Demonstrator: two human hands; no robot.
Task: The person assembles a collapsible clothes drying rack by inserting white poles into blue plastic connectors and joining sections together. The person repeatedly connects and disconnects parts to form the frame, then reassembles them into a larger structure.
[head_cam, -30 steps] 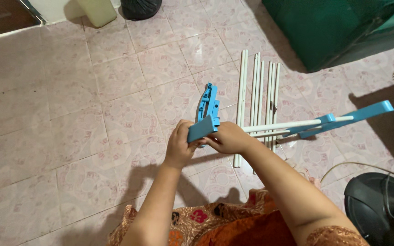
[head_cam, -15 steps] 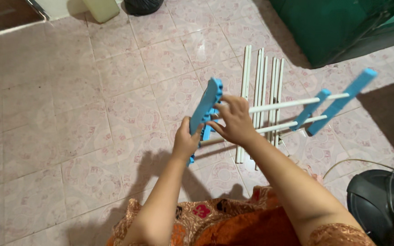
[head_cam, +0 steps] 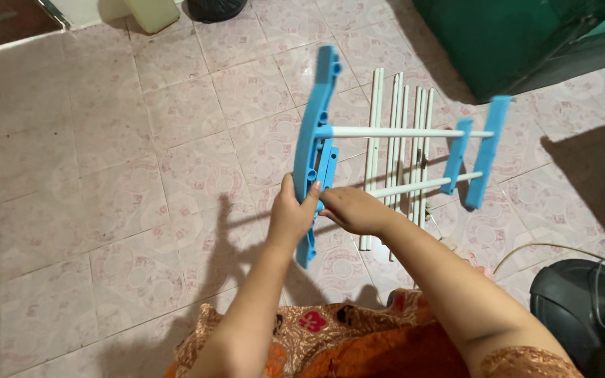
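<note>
I hold a partly built rack above the floor: a long curved blue plastic bar [head_cam: 315,133] stands nearly upright, with two white rods [head_cam: 400,132] running right to two shorter blue end pieces [head_cam: 487,152]. My left hand [head_cam: 292,215] grips the long blue bar low down, thumb against it. My right hand [head_cam: 355,210] closes on a smaller blue piece [head_cam: 327,168] beside that bar, where the lower rod meets it. Several loose white rods [head_cam: 395,105] lie side by side on the tiled floor under the rack.
A dark green cabinet [head_cam: 519,35] stands at the upper right. A black rounded fan [head_cam: 586,311] with a thin cable [head_cam: 540,248] sits at the lower right. A pale container [head_cam: 152,12] and a dark bin [head_cam: 215,7] stand at the top edge. My patterned orange clothing [head_cam: 358,339] fills the bottom.
The rack has been lifted and tipped: the long blue bar went from a low slant to nearly upright, and the far end pieces swung up. Both hands kept their hold.
</note>
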